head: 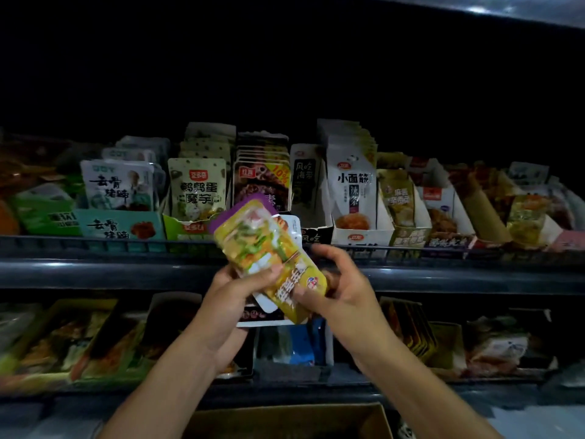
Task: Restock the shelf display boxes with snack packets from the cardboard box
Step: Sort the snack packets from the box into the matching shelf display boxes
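Observation:
I hold a small stack of snack packets [262,248] in front of the upper shelf; the top one is yellow with a purple corner, white ones lie behind it. My left hand [234,296] grips the stack from the left, thumb across its face. My right hand [342,286] pinches its lower right end. Behind the packets stand the shelf display boxes [186,228] with upright packets. The cardboard box [285,423] sits open at the bottom, under my forearms; its inside is dark.
The upper shelf has a dark rail [95,245] along its front and a row of display boxes, one white [361,237] to the right. A lower shelf [95,343] holds more snack trays. The space above the upper shelf is dark.

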`<state>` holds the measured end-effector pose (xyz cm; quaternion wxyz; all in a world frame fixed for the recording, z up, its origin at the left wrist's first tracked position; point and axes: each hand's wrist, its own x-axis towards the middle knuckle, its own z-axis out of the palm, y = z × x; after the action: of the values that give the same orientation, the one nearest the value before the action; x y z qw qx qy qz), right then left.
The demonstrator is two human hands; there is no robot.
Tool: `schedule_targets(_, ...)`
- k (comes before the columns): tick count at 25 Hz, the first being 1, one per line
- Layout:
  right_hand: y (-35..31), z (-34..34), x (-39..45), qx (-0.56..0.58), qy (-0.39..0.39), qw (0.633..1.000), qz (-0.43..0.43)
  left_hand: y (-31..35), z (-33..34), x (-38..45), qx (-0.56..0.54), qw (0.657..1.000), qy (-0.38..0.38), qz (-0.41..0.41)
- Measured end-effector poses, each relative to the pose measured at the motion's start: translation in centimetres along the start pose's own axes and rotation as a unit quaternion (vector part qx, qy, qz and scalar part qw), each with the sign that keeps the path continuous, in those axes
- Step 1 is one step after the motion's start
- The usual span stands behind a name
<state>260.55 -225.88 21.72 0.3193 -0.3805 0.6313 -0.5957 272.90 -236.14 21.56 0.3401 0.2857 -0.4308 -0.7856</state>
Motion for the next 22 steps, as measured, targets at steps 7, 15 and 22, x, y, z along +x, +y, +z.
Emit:
schedule_targets(7, -0.2, -2.1, -0.2, 0.081, 0.119, 0.985, 0.095, 0.1, 0.2, 0.1, -0.014, 0.999, 0.048, 0.013)
schedule_targets(15, -6.1, -17.0, 4.9, -0.292, 0.378, 0.868, -0.136, 0.2, 0.4, 1.1, 0.008, 0.998, 0.052, 0.016)
schedule_targets(22, -7.7, -19.1, 11.0, -0.556, 0.292, 0.748, -0.214, -0.3, 0.8, 1.8, 0.017, 0.999, 0.038, 0.013)
